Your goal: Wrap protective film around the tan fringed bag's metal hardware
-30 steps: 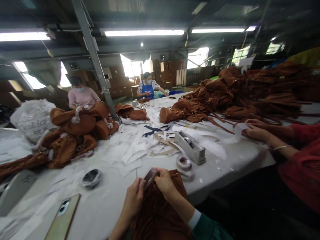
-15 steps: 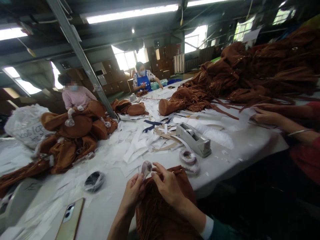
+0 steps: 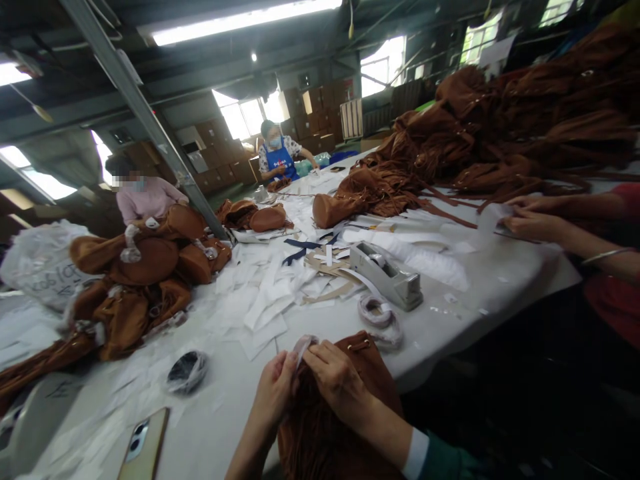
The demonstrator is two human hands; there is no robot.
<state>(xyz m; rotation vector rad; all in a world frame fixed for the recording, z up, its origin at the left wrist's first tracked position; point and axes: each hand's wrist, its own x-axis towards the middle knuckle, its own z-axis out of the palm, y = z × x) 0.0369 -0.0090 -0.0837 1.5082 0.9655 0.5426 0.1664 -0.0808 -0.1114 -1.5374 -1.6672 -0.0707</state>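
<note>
On the table [image 3: 220, 427] at near left we have 1 phone [image 3: 143, 447], then 1 wrapped dark coil [image 3: 187, 373]. Rightward, our left hand [image 3: 274, 381] pinches a pale strip [image 3: 303, 345] in its grip; our right hand [image 3: 340, 379] pinches it too, by the near brown fringed bag [image 3: 320, 443]. Farther right sits 1 tape dispenser [image 3: 389, 277].

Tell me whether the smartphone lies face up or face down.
Face down: the smartphone shows its back, with the camera lenses facing up.
</note>
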